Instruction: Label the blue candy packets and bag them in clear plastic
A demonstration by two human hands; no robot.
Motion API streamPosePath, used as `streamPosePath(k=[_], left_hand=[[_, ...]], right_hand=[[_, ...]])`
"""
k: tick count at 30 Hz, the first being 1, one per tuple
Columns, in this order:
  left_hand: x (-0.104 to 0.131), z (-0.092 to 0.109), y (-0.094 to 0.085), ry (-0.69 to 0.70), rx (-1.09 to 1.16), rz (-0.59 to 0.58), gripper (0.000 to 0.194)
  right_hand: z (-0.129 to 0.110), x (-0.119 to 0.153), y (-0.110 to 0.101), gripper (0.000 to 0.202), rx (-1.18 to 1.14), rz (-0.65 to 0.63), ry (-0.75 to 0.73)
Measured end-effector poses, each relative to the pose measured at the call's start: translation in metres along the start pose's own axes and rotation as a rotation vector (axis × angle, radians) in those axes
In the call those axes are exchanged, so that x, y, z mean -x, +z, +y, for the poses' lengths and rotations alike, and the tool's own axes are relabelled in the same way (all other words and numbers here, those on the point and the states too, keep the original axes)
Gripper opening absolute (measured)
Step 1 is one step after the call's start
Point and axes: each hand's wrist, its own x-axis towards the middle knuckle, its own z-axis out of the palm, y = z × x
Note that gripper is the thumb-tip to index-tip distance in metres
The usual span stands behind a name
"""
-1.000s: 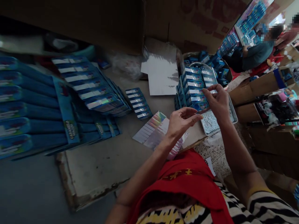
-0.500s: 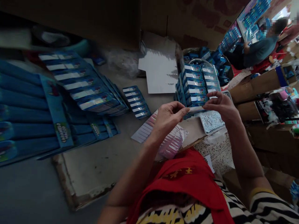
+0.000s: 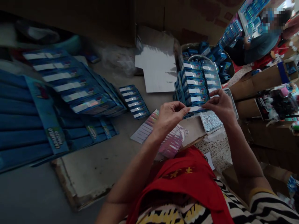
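Note:
Between my two hands a white strip (image 3: 195,108) is stretched over the lowest blue box of a stacked block. My left hand (image 3: 171,114) pinches its left end between thumb and finger. The right end is pinched by my right hand (image 3: 219,104). Behind the strip, blue boxes (image 3: 194,82) with white strips on them stand in two columns. Left of my left hand lie iridescent sticker sheets (image 3: 146,128), partly under my forearm. A small row of blue boxes (image 3: 134,102), also bearing white strips, sits farther left.
Large stacks of blue boxes (image 3: 63,76) fill the left side. White cardboard (image 3: 160,76) lies behind. A tray of small pale beads (image 3: 211,120) is at the right table edge. A person (image 3: 263,46) sits at the upper right, near cardboard boxes (image 3: 257,81).
The view has shifted slightly, so the left stacks appear farther left. Both hands keep their pinch, and the strip now shows against the front of the lowest box.

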Motion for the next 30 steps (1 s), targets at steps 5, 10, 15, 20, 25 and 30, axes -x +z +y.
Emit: streamPosePath(k=[5, 10, 15, 20, 25, 30], left_hand=[[-0.002, -0.002, 0.0, 0.008, 0.031, 0.008, 0.03], [-0.003, -0.005, 0.0, 0.014, 0.056, -0.006, 0.041], [-0.003, -0.009, 0.001, 0.002, 0.075, -0.027, 0.045], [-0.007, -0.015, 0.003, -0.023, 0.105, -0.04, 0.047], [-0.015, -0.029, 0.007, -0.103, 0.199, -0.102, 0.049], [-0.015, -0.05, 0.034, -0.253, 0.36, -0.053, 0.056]], right_hand=[[0.001, -0.002, 0.005, 0.048, 0.014, -0.003, -0.023], [0.0, -0.003, 0.005, 0.046, 0.041, 0.001, -0.027], [0.001, -0.005, 0.006, 0.046, 0.049, -0.003, -0.019], [0.001, -0.005, 0.006, 0.049, 0.105, -0.002, -0.023], [0.014, -0.01, 0.0, 0.06, 0.213, 0.124, -0.107], [0.021, -0.009, -0.002, 0.051, 0.192, 0.062, -0.091]])
